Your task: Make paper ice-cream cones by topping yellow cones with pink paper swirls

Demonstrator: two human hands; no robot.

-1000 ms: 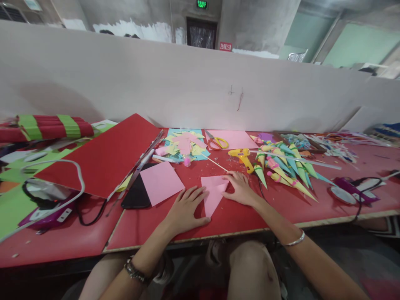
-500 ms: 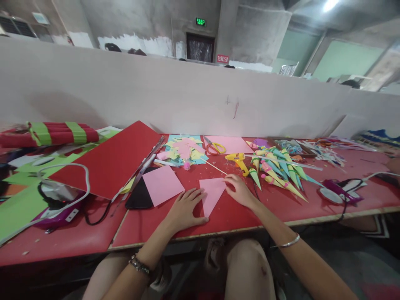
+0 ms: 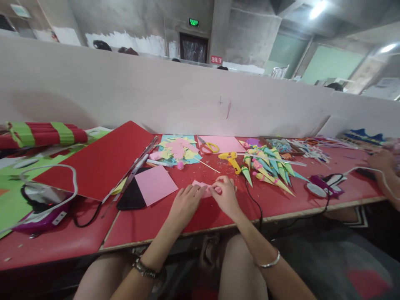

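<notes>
A piece of pink paper (image 3: 200, 183), curled at its right end, lies low over the red table between my hands. My left hand (image 3: 186, 205) is closed on its left part, thumb and fingertips at the near edge. Opposite it, my right hand (image 3: 225, 196) pinches the rolled end with bent fingers. Part of the paper is hidden behind the fingers. Just beyond lies a thin wooden stick (image 3: 207, 165). To the left a flat pink sheet (image 3: 156, 185) rests partly over a black phone-like slab (image 3: 128, 195).
A yellow glue gun (image 3: 230, 160) and several paper cones (image 3: 268, 166) lie right of centre. Scissors (image 3: 208, 146) and paper scraps (image 3: 178, 149) are behind. Purple power strips (image 3: 46, 216) with cords flank the space. Another person's hand (image 3: 383, 160) is at far right.
The pink paper, flat before, is now curled up between my hands. My right hand has drawn in toward my left, and the view has shifted slightly.
</notes>
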